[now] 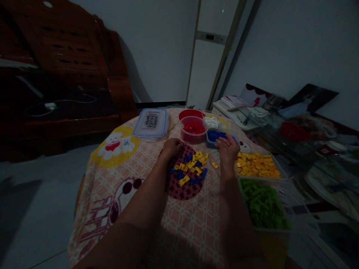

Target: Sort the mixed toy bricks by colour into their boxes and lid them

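My left hand is closed at the far left edge of a pile of small toy building bricks; whatever its fingers hold is hidden. My right hand is held over the near right edge of a clear tub of blue bricks, its fingers bent and apart, with nothing visible in them. Between my forearms, yellow bricks and blue bricks lie loose on a dark red patch of the tablecloth. One yellow brick lies apart, just left of my right wrist.
Around the table stand a round tub of red bricks, white bricks, a box of yellow bricks and a box of green bricks. A blue-rimmed lidded box sits at the back left. A cluttered glass table is to the right.
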The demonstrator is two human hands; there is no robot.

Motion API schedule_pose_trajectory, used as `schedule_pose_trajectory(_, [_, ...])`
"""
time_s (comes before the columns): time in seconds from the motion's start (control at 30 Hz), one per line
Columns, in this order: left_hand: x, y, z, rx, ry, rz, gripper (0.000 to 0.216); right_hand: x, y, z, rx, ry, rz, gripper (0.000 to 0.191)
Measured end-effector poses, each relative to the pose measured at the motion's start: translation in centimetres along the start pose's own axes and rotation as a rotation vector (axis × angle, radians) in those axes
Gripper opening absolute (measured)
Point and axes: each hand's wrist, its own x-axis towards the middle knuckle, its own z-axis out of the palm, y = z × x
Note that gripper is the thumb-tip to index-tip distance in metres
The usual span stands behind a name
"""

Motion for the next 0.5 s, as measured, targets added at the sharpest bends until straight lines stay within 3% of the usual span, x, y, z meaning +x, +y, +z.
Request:
schedule_pose_trajectory(0.1, [0.0,0.1,0.0,0.006,-0.002,-0.015,0.029,0.2,0.0,-0.4,-0.027,-0.027,0.001,0.047])
schedule_pose_trajectory(0.33, [-0.1,0.0,0.1,-0.014,0.007,-0.019,0.028,-2.1,-0.5,0.9,-0.361,-0.382,0.049,0.024])
schedule_pose_trajectory(0.5, [-0.1,0.0,0.2,-0.004,0.01,0.004,0.03,-4.1,-0.9,2.8,-0.725,-0.686,-0.251,0.02])
